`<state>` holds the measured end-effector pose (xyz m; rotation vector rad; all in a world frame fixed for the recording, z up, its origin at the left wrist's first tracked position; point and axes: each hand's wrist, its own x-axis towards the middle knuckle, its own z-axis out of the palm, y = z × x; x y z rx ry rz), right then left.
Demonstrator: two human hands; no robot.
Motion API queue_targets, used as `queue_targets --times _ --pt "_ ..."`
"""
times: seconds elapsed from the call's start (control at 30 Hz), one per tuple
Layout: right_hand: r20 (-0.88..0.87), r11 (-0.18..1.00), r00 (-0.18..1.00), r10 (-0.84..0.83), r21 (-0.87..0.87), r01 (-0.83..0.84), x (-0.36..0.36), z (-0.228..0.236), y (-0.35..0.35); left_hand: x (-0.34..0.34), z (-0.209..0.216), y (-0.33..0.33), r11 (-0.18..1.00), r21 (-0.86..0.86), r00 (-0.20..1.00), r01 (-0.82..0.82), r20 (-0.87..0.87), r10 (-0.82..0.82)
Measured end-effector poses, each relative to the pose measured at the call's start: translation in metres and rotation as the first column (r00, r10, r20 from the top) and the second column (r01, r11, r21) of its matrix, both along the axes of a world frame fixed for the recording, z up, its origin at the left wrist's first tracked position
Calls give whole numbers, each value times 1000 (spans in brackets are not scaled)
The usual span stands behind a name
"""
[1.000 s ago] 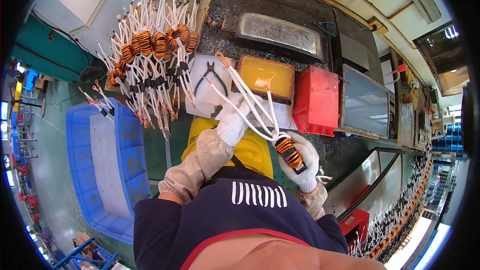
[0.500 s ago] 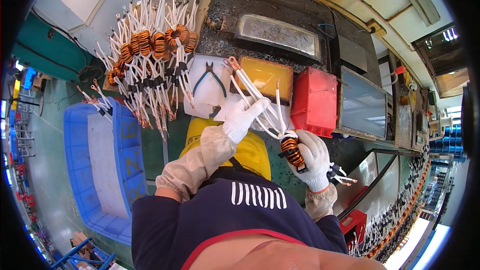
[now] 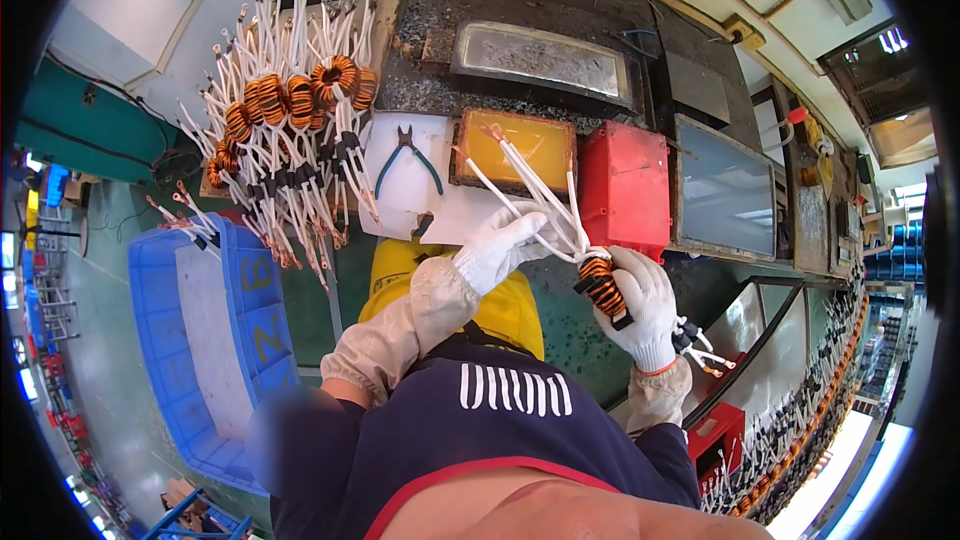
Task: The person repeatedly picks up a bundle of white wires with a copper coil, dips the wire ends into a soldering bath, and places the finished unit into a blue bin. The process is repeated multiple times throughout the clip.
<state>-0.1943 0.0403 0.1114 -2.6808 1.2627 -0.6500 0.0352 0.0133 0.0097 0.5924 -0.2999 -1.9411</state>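
My gloved right hand (image 3: 640, 302) is wrapped round a toroidal coil (image 3: 602, 286) wound in orange and black. White lead wires (image 3: 535, 175) with bare copper ends fan up from the coil, away from me. At one of these leads, a little above the coil, the fingers of my gloved left hand (image 3: 508, 243) are pinched together. Below my right wrist stick out more short leads with black sleeves (image 3: 695, 340). The lead tips overlap a rectangular tray of amber-yellow material (image 3: 480, 162). Part of the coil is hidden by my right palm.
Blue-handled cutters (image 3: 407, 155) lie on white sheeting. Many similar coils (image 3: 270, 100) are heaped at the far left, above a blue crate (image 3: 262, 340). A red box (image 3: 625, 185) stands right of the amber tray; behind is a metal-rimmed trough (image 3: 540, 60). A glass-topped panel (image 3: 725, 190) is further right.
My left hand has slid down the leads closer to the coil, and the leads have spread apart. The coil and my right hand have shifted slightly right and toward me.
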Motion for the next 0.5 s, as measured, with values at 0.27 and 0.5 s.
queue_targets --times 0.27,0.5 --pt "-246 998 968 49 -24 -57 -7 16 -22 -11 -12 -21 990 10 985 140 -99 -139" --pt "-412 990 906 96 -53 -129 -7 17 -36 -18 -33 -34 982 -8 956 189 -229 -185"
